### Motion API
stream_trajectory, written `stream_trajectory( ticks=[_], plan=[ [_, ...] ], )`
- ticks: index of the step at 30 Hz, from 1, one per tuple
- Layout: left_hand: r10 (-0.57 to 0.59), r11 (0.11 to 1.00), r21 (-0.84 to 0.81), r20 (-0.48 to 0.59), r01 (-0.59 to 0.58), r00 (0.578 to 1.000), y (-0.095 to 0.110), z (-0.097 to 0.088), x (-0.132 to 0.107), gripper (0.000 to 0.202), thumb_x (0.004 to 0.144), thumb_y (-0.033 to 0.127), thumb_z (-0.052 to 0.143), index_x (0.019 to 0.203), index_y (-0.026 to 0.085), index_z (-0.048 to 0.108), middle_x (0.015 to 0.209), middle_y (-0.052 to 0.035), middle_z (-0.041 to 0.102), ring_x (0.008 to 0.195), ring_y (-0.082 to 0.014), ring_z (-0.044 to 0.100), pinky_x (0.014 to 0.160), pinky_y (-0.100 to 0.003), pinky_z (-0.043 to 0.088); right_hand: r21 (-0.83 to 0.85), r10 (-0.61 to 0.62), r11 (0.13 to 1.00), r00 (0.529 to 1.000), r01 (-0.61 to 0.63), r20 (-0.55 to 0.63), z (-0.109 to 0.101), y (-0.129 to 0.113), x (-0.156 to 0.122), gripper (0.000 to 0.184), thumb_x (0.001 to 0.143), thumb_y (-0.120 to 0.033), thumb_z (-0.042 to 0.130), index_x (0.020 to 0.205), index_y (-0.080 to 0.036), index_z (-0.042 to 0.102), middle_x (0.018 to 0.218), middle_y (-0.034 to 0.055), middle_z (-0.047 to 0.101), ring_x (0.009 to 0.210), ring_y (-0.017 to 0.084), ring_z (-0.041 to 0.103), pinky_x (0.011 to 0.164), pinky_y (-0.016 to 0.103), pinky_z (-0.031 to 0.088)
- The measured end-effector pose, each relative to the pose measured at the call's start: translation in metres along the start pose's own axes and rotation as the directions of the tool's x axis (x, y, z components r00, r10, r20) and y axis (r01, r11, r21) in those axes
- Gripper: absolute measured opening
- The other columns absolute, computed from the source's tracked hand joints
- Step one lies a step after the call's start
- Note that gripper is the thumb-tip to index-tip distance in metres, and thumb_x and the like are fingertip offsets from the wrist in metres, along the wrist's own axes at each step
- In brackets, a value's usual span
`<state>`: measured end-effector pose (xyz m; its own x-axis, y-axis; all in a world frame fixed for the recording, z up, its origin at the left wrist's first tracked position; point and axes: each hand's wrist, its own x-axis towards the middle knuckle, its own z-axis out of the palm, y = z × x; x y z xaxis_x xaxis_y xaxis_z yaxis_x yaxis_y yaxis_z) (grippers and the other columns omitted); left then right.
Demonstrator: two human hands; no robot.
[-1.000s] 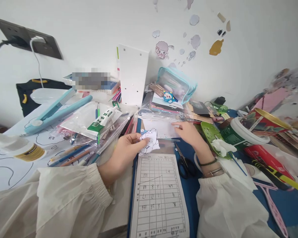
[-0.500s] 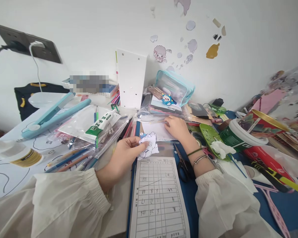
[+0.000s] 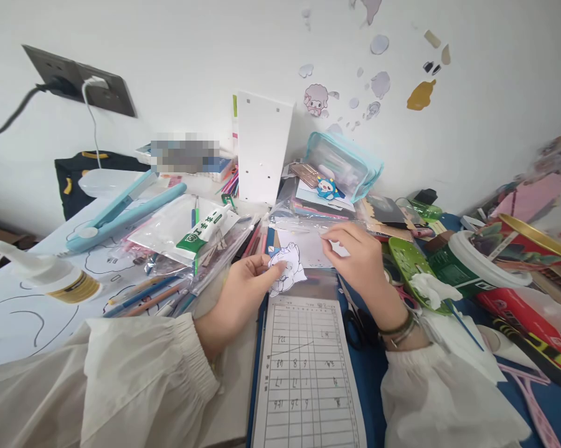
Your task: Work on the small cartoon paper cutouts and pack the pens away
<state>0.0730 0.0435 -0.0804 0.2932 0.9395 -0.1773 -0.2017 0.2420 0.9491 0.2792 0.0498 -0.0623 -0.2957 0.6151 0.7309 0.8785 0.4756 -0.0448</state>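
My left hand (image 3: 245,289) pinches a small white paper cut-out of a cartoon figure (image 3: 287,270) between thumb and fingers, just above a printed table sheet (image 3: 306,367). My right hand (image 3: 359,258) is curled with its fingertips pinched together over a white sheet (image 3: 308,247) that lies under a clear plastic sleeve (image 3: 303,219). What those fingertips hold is too small to make out. Black scissors (image 3: 355,323) lie partly hidden under my right wrist.
A cluttered desk: blue stapler-like tool (image 3: 121,208), glue bottle (image 3: 58,280), bag with a green-white tube (image 3: 200,230), coloured pencils (image 3: 144,295), white box (image 3: 264,146), teal pouch (image 3: 345,163). On the right are a green dish (image 3: 408,264), a green cup (image 3: 467,264) and a red tin (image 3: 518,239).
My right hand has lifted off the white sheet and drawn back toward the cut-out, fingers now pinched. The left hand keeps its hold on the cut-out. The view shifted slightly.
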Motion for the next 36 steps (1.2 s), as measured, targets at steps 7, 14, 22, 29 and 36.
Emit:
stream_trajectory(
  ticks=[7,14,22,29,36],
  plan=[
    [0.037,0.998,-0.042,-0.021,-0.038,0.999,-0.002,-0.001,0.002,0.030,0.067,0.038,0.073,0.060,0.015,0.055,0.058,0.0033,0.056,0.053,-0.0085,0.045,0.055,-0.022,0.033,0.095,-0.096,0.989,0.983,0.111,-0.156,-0.018,-0.055,-0.003,0.024,0.073,-0.001,0.057,0.084,-0.022,0.058,0.087,0.0049,0.068,0.085,0.018,0.065,0.074,0.032,0.054],
    [0.002,0.999,-0.045,-0.008,-0.002,1.000,-0.001,0.000,0.000,0.029,0.067,0.038,0.073,0.062,0.014,0.056,0.062,0.0017,0.059,0.056,-0.0093,0.049,0.058,-0.023,0.036,0.368,0.246,0.907,0.967,-0.205,-0.068,-0.007,-0.063,-0.012,0.022,0.071,-0.005,0.055,0.080,-0.024,0.047,0.093,0.0028,0.070,0.083,0.017,0.068,0.070,0.032,0.055],
    [-0.007,0.999,-0.035,0.009,0.007,1.000,0.000,0.000,0.001,0.031,0.064,0.036,0.075,0.058,0.015,0.052,0.056,0.0038,0.056,0.052,-0.0075,0.045,0.054,-0.021,0.032,0.557,0.414,0.715,0.898,-0.422,0.148,-0.006,-0.058,-0.011,0.019,0.073,-0.007,0.059,0.083,-0.023,0.063,0.086,0.0006,0.065,0.080,0.015,0.062,0.073,0.031,0.052],
    [-0.036,0.999,0.034,0.078,0.034,0.996,-0.001,-0.001,0.001,0.025,0.066,0.035,0.073,0.065,0.014,0.058,0.059,0.0030,0.058,0.053,-0.0083,0.048,0.054,-0.022,0.034,0.666,0.456,0.504,0.824,-0.551,0.336,-0.019,-0.051,-0.007,0.019,0.084,-0.021,0.058,0.095,-0.027,0.072,0.100,-0.0002,0.072,0.097,0.016,0.065,0.087,0.033,0.052],
    [-0.068,0.995,0.074,0.075,0.062,0.995,-0.001,0.000,0.002,0.025,0.064,0.034,0.073,0.073,0.014,0.063,0.062,0.0010,0.062,0.054,-0.0099,0.053,0.054,-0.022,0.036,0.677,0.552,0.388,0.746,-0.626,0.373,-0.014,-0.046,-0.009,0.021,0.077,-0.023,0.067,0.098,-0.026,0.071,0.091,0.0011,0.075,0.085,0.018,0.069,0.080,0.035,0.057]
  ],
)
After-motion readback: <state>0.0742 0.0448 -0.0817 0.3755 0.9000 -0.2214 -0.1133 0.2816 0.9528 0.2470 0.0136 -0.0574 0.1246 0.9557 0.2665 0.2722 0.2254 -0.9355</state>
